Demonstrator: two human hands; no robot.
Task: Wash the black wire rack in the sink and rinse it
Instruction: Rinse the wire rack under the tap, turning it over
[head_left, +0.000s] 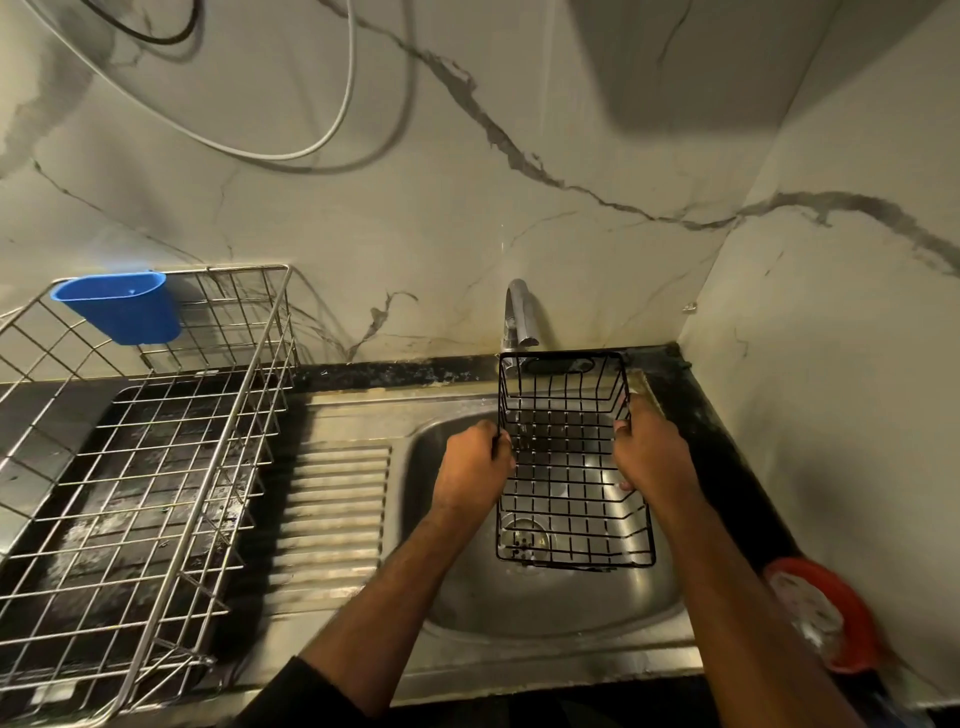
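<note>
There is one view only — the camera sits on the person's head and looks forward and steeply down over the sink (545, 613). It is close: both forearms reach in from the bottom edge, and the tap (519, 317) stands just past the middle. The wide lens bends the wall (467, 182) above and takes in the tabletop (395, 375) at left and right — nothing is shared with another view.

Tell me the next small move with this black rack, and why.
Probably tilt the black wire rack so another side passes under the tap. Both hands, left hand and right hand, hold its side rims in a firm grip over the sink, its far end right below the spout. Whether water is running is hard to tell.
</note>
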